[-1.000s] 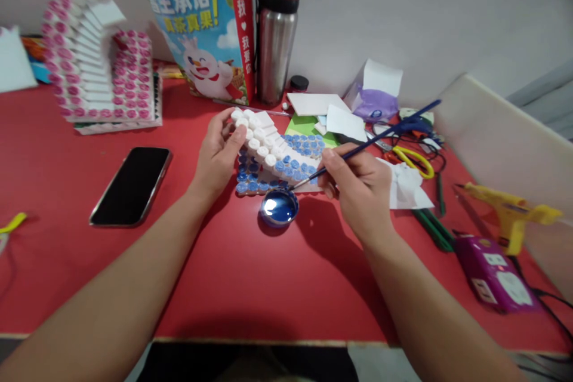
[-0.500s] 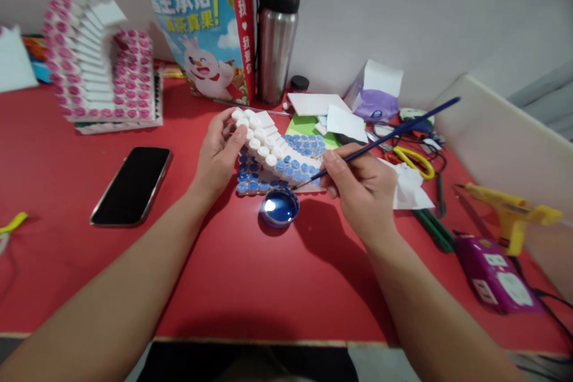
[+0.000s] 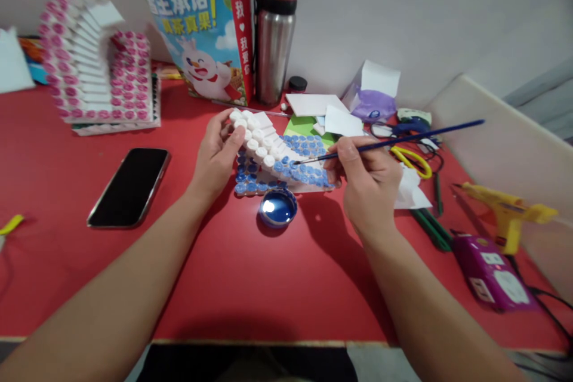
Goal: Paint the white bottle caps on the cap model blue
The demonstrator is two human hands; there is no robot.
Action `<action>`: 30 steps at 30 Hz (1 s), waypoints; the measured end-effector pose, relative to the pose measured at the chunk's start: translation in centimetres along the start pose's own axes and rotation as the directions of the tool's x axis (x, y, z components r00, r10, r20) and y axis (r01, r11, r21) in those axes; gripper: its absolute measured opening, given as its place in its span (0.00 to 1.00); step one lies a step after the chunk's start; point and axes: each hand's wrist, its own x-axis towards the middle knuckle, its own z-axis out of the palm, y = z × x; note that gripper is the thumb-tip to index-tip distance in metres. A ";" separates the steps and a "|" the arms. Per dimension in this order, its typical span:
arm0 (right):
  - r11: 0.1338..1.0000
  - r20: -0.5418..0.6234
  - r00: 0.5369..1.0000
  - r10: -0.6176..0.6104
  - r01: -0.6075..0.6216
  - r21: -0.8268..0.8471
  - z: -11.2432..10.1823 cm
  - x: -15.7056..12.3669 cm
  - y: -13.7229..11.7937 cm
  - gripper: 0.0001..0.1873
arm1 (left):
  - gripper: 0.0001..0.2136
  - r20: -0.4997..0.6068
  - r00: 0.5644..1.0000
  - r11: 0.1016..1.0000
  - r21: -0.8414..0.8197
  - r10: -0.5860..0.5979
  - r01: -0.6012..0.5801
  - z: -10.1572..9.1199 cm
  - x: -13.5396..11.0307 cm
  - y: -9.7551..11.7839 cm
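Observation:
My left hand point(image 3: 218, 158) grips the upper left end of a small model staircase point(image 3: 278, 150), thumb over its white rolled rosettes. The rosettes on its lower right part and base are blue; those near my thumb are white. Between the fingers of my right hand point(image 3: 369, 176) is a thin blue paintbrush point(image 3: 412, 136), held nearly level. Its tip touches or hovers just over the blue rosettes by the edge of the white ones. In front of the model sits a small round pot of dark blue paint point(image 3: 278, 209).
A phone point(image 3: 129, 188) lies at left, a pink-and-white model staircase point(image 3: 96, 59) behind it. At the back stand a printed carton point(image 3: 201, 30) and a steel flask point(image 3: 275, 36). Yellow scissors point(image 3: 410, 161), a yellow glue gun point(image 3: 510, 212) and a purple power block point(image 3: 490, 271) lie at right.
The brush tip has risen from beside the paint pot's rim to the model's rosettes. My right hand has turned the brush flatter. My left hand keeps its hold.

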 end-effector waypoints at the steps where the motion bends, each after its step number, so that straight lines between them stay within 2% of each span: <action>1: 1.000 -0.013 1.000 -0.005 0.005 -0.008 0.1 0.0 0.2 0.21 | 0.28 0.002 1.000 1.000 -0.001 0.000 0.000 0.0 0.0 0.0; 13: 0.996 0.002 1.000 0.000 0.000 -0.091 0.4 -0.5 0.8 0.16 | 0.30 -0.013 1.000 0.999 -0.039 -0.001 0.000 0.2 0.0 -0.2; 17: 0.995 0.011 0.999 0.030 -0.029 -0.098 0.4 -0.5 0.4 0.17 | 0.29 -0.011 1.000 1.000 -0.011 -0.007 0.007 0.2 -0.1 0.0; 21: 0.996 0.006 1.000 0.003 -0.002 -0.092 0.5 -0.5 0.2 0.17 | 0.29 -0.002 1.000 1.000 -0.002 -0.023 0.023 0.1 -0.1 0.2; 25: 0.996 0.021 0.999 0.049 -0.047 -0.080 0.5 -0.5 0.3 0.17 | 0.28 -0.017 1.000 1.000 0.000 -0.007 0.007 0.1 0.0 0.1; 30: 0.993 0.016 0.999 0.051 -0.049 -0.108 0.5 -0.6 0.4 0.21 | 0.29 -0.007 1.000 1.000 -0.004 -0.007 0.007 0.1 -0.1 -0.1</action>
